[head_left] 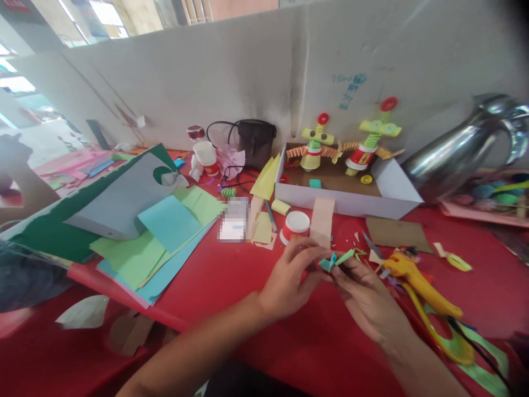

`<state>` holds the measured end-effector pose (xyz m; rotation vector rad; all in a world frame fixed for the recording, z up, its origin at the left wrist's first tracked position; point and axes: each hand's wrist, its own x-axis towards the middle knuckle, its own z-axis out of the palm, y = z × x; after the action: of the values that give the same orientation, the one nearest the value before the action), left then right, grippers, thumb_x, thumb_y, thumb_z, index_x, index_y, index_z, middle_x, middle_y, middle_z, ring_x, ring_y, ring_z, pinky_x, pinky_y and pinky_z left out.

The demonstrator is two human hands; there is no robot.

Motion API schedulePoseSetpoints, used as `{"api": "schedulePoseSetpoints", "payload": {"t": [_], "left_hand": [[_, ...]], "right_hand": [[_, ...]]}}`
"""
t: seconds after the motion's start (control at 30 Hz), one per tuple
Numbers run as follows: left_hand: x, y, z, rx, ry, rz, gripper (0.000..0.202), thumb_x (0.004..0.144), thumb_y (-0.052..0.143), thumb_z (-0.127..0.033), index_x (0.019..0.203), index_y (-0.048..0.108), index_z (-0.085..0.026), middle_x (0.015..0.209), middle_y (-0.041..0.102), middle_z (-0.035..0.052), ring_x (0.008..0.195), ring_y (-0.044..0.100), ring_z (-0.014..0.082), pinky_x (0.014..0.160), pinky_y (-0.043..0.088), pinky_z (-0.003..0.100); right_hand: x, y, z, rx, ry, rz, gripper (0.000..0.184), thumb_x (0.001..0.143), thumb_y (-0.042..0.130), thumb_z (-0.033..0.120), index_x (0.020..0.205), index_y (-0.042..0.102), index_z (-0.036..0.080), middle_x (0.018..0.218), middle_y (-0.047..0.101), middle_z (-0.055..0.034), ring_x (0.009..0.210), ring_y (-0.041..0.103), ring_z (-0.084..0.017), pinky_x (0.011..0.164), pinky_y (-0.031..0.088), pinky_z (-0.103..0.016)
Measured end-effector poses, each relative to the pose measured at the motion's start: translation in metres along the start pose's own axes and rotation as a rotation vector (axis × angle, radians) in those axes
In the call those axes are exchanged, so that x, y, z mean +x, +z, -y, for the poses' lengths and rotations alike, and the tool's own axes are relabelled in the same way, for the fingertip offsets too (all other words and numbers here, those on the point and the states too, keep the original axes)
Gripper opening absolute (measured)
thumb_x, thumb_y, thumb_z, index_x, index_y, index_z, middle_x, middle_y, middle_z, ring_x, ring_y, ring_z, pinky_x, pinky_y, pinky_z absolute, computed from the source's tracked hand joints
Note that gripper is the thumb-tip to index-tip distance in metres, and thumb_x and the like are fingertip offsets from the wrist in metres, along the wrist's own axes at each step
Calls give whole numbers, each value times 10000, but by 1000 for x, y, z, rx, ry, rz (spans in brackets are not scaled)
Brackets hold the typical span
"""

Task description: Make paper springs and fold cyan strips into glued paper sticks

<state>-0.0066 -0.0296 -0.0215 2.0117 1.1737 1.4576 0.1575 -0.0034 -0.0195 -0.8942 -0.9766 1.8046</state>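
My left hand (289,278) and my right hand (366,298) meet over the red table (231,275) and pinch a small folded strip of teal and green paper (335,259) between their fingertips. Both hands are closed on it. Yellow-handled scissors (417,284) lie just right of my right hand. A small white and red paper cup (295,225) stands upside down right behind my left hand.
A stack of green, teal and grey paper sheets (157,231) lies at the left. A white box (347,190) with two paper-cup robot figures (314,149) stands behind. A steel kettle (467,146) is at the right, a black bag (256,140) by the wall.
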Motion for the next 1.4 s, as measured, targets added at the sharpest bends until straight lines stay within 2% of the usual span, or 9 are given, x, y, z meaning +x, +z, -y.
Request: {"api": "schedulePoseSetpoints", "payload": {"t": [0.1,0.2,0.4,0.67,0.77,0.87,1.03,1.2,1.4], "left_hand": [[-13,-35,9,411,9,11,414,903,591,-201,1309,516,-235,1237,593,119,1165,554,260,991,488,444],[-30,-78,31,795,-218,-67,363,893,599,-268,1254,563,-261,1239,633,119,1180,517,363,1010,395,579],[-41,-114,65,893,-436,-98,480,899,582,-379,1343,450,-251,1359,564,132,1285,411,414,1017,322,629],[-32,-109,67,947,-451,-28,432,910,559,-400,1298,491,-223,1329,596,142,1278,436,372,1035,311,606],[-30,-108,58,912,-394,-118,427,913,557,-374,1297,510,-194,1316,603,154,1254,451,355,1028,342,574],[-22,-94,35,665,-301,-116,321,910,571,-322,1210,608,-211,1154,677,116,1119,556,280,987,425,474],[-1,-41,-1,-76,-380,233,335,795,735,-372,1082,718,-201,981,687,69,762,612,151,712,513,293],[14,-1,0,-291,-469,100,247,767,758,-286,982,716,-172,905,691,56,770,621,157,710,498,284],[21,6,12,-467,-410,104,208,755,776,-324,888,736,-168,873,616,43,809,602,164,724,503,289]], "right_hand": [[0,0,0,25,3,-28,195,708,834,371,857,752,275,900,677,-22,842,590,-189,830,490,-359],[-1,-1,0,47,20,-26,178,710,833,368,813,743,254,798,640,-16,762,568,-171,810,495,-361],[-1,-1,0,34,62,-33,225,671,857,378,814,743,247,802,636,-20,751,558,-170,787,502,-359],[1,3,5,93,90,-79,288,578,912,366,776,741,245,770,641,-3,752,584,-166,788,502,-359],[1,3,5,97,78,-46,282,609,896,381,805,748,243,784,668,-12,787,617,-183,844,501,-391],[0,3,3,82,70,3,264,654,868,395,833,748,241,821,694,-27,828,644,-207,869,503,-414],[3,1,0,-44,58,13,326,661,856,444,891,751,237,847,714,-40,811,634,-205,806,504,-374],[8,-4,0,-117,-5,5,374,688,835,461,981,748,244,934,731,-45,876,624,-211,856,478,-365],[9,-3,2,-56,17,-9,353,676,851,420,957,740,238,939,730,-44,864,624,-201,809,485,-337]]}}
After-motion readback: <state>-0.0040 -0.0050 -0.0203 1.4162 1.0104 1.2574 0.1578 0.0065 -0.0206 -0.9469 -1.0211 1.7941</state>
